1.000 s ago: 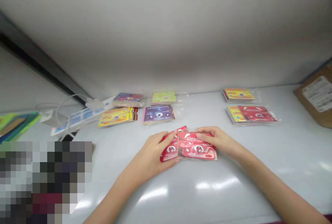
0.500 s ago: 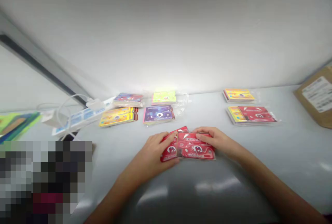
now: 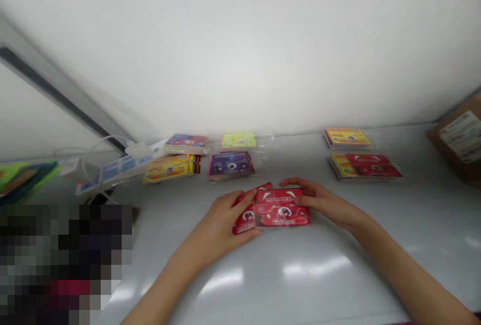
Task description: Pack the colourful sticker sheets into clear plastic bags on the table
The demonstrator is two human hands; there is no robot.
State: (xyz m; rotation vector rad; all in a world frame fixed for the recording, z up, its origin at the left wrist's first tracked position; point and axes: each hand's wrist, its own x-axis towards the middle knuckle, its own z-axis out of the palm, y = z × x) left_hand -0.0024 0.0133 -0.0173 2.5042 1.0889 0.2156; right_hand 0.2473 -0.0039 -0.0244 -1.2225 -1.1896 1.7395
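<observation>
Two red card packets in clear film lie on the grey table in front of me, partly overlapping. My left hand (image 3: 227, 222) grips the left red card packet (image 3: 248, 218), its fingers over the top and its thumb along the near edge. That packet is tilted and partly hidden by the hand and by the other packet. My right hand (image 3: 315, 199) holds the right red card packet (image 3: 281, 209) at its far right corner, one finger behind the far edge and another digit across the printed face.
Left of centre at the back lie yellow packets (image 3: 169, 168), a purple packet (image 3: 230, 164), a lime packet (image 3: 238, 140) and a dark blue-red stack (image 3: 187, 142). Two stacks (image 3: 347, 137) (image 3: 366, 166) sit back right. A power strip (image 3: 120, 167) and a cardboard box (image 3: 460, 139) flank them.
The right red packet has shifted slightly left and away from me. My right hand's fingers have moved apart a little at its corner; my left hand has stayed in place.
</observation>
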